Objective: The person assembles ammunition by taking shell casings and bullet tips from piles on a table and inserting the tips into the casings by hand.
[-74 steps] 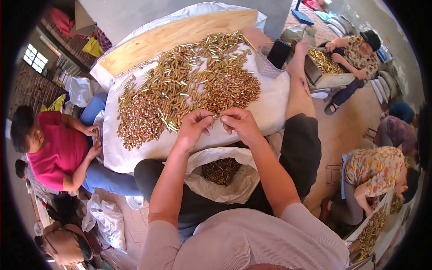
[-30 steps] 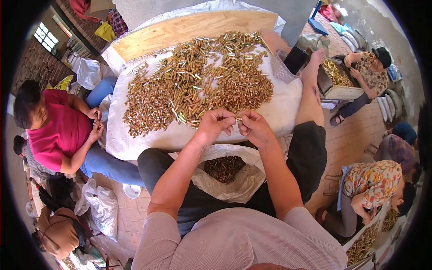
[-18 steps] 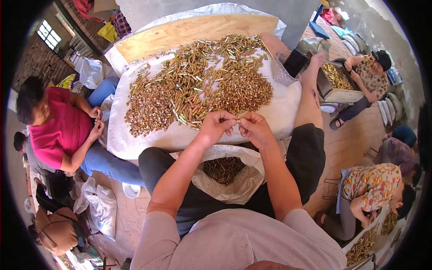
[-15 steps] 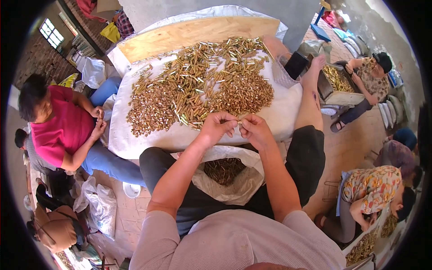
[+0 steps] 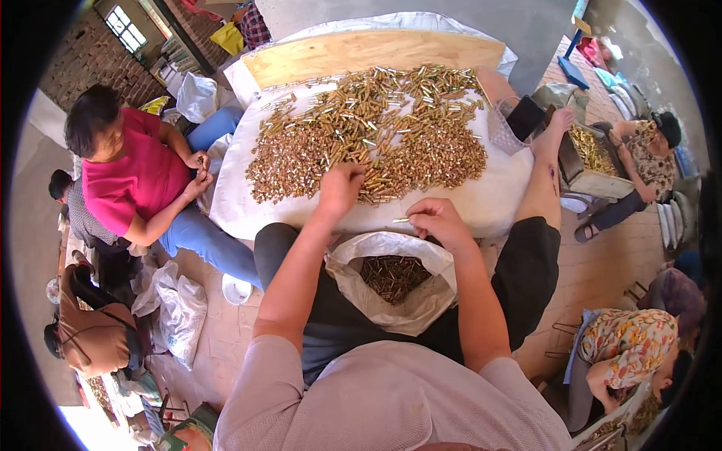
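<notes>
My right hand (image 5: pixel 436 222) pinches a slim shiny metal tube (image 5: pixel 401 220) between thumb and fingertips, just above the mouth of a white sack (image 5: pixel 350 263). Inside the sack lie many dark, thin metal pieces (image 5: pixel 391 274). My left hand (image 5: pixel 341 188) is at the near edge of the heap, its fingers curled together; what they hold, if anything, is hidden. Across the cloth-covered table (image 5: pixel 248 218) spread brass-coloured tubes (image 5: pixel 376 113), with small copper-coloured pieces heaped at the left (image 5: pixel 286 165) and right (image 5: pixel 444 154).
A wooden board (image 5: pixel 376 56) edges the table's far side. At the right are a clear plastic basket (image 5: pixel 504 128) and a black phone-like slab (image 5: pixel 525 116). A person in a pink shirt (image 5: pixel 143 165) sits at the left; others work around. White bags (image 5: pixel 180 316) stand on the floor.
My hands, together before, are now apart. The left has moved up and left to the heap; the right has moved slightly right and down with a tube. The view has shifted.
</notes>
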